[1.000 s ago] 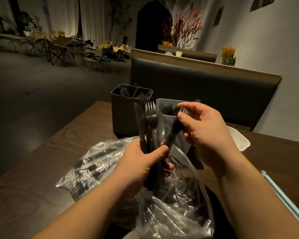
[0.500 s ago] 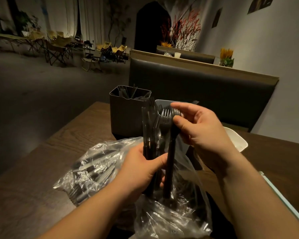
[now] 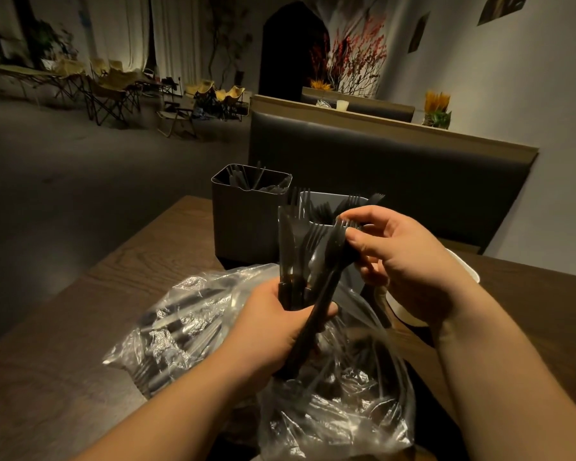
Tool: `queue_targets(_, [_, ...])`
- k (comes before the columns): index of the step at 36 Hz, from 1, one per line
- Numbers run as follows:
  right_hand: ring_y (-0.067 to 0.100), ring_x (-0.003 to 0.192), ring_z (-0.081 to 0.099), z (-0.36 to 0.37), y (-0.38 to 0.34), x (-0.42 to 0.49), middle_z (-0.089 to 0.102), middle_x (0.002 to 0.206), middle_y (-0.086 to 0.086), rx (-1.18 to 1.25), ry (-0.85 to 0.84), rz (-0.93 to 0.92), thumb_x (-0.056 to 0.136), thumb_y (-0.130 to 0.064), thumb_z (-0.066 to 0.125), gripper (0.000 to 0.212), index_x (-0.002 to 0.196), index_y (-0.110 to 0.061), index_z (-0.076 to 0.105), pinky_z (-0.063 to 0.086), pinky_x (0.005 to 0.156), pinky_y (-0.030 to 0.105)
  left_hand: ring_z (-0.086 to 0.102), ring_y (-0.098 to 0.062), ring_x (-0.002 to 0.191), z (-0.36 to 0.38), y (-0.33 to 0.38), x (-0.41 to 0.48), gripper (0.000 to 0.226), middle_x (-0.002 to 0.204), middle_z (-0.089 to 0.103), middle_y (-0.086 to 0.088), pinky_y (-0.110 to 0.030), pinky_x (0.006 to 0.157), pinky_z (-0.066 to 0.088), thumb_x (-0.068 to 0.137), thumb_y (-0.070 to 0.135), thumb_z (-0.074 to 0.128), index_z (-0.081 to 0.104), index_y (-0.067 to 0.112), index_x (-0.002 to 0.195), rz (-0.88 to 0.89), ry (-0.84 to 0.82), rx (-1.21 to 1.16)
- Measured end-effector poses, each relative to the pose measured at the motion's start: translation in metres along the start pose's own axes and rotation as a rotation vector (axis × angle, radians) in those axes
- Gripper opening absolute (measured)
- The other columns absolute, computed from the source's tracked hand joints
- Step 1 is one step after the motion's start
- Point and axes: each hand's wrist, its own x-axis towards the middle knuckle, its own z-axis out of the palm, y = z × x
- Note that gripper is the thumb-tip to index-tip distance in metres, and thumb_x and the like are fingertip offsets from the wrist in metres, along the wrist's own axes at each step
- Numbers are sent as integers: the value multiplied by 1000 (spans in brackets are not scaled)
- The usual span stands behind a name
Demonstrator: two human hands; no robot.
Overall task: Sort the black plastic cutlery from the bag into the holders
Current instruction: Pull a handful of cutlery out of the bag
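Slanting fork (image 3: 328,281), tines upper right

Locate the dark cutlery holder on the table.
In the head view, the dark holder stands near the far edge of the table, left of the paler holder, behind the bag.

Beyond my right fingers (image 3: 369,214) a dark padded bench back (image 3: 396,174) runs across, capped with a wooden ledge (image 3: 463,138). Just right of them and lower, a white dish (image 3: 468,271) sits on the wooden table (image 3: 80,327), whose bare grain spreads off to their left. Far past them on the left, folding chairs (image 3: 110,88) stand before pale curtains (image 3: 130,28). Straight ahead are red branches (image 3: 353,58) beside a dark arch (image 3: 290,51), and to the right, yellow flowers (image 3: 438,101).
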Motion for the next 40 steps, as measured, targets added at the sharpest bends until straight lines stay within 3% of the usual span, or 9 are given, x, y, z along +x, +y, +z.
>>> queue_targets(6, [4, 55, 60, -2, -2, -1, 69, 75, -4, 109, -11, 11, 98, -10, 58, 13, 99, -19, 67, 42, 50, 21, 54, -19, 50, -1, 0, 1, 13, 63, 60, -7, -30, 48, 46, 84, 11, 77, 64, 8, 85, -11, 12, -22])
queue_targets(9, [4, 48, 55, -6, -4, -2, 67, 77, 3, 173, -51, 37, 100, -9, 53, 12, 99, -13, 64, 39, 46, 18, 48, -15, 46, -1, 3, 1, 19, 61, 57, -6, -25, 42, 39, 85, 17, 75, 61, 5, 88, -38, -10, -55])
queue_targets(13, [3, 40, 47, -11, -5, 0, 64, 60, -1, 247, -103, 52, 103, -10, 45, 16, 108, -1, 58, 37, 43, 14, 46, -13, 47, -1, 5, -2, 30, 66, 57, -6, -21, 42, 33, 81, 31, 67, 57, 5, 92, -64, -43, -123])
queue_targets(18, [4, 46, 47, -18, -5, 2, 69, 69, 3, 331, -64, 55, 102, -14, 46, 21, 105, -2, 62, 40, 41, 9, 42, -14, 47, -3, 8, -4, 21, 66, 53, -9, -19, 42, 31, 96, 23, 56, 59, 3, 90, -99, -85, -246])
queue_targets(22, [5, 46, 51, -30, -4, 3, 72, 82, 9, 373, 29, 45, 101, -14, 48, 22, 115, -3, 61, 45, 45, 9, 35, -14, 41, -6, 14, -3, 36, 53, 46, -8, -20, 42, 29, 103, 28, 48, 67, -3, 101, -111, -152, -266])
queue_targets(25, [7, 52, 55, -40, -3, 3, 72, 90, 12, 335, 109, 22, 101, -15, 49, 20, 114, -7, 62, 49, 51, 14, 35, -12, 38, -6, 17, -4, 56, 52, 53, -5, -20, 41, 30, 96, 44, 47, 59, -6, 119, -139, -164, -374])
queue_targets(30, [8, 53, 54, -50, -6, -1, 65, 91, 10, 337, 105, -44, 101, -7, 48, 14, 105, -11, 60, 47, 49, 15, 37, -13, 40, -9, 14, -1, 53, 84, 62, -21, -19, 37, 31, 90, 56, 48, 69, 10, 109, -134, -166, -382])
queue_targets(34, [7, 51, 57, -49, -7, -4, 62, 90, 11, 290, 90, -92, 99, -6, 49, 12, 105, -11, 58, 46, 46, 14, 51, -14, 46, -4, 10, -4, 42, 89, 72, -13, -17, 38, 29, 84, 39, 60, 70, 10, 113, -92, -149, -269])
queue_targets(40, [9, 70, 69, -49, -3, -2, 70, 81, -4, 165, 108, -130, 98, -5, 53, 15, 101, -18, 61, 50, 56, 21, 48, -13, 47, -4, 10, -2, 30, 88, 71, -14, -17, 40, 32, 88, 28, 62, 72, 10, 110, -95, -123, -239])
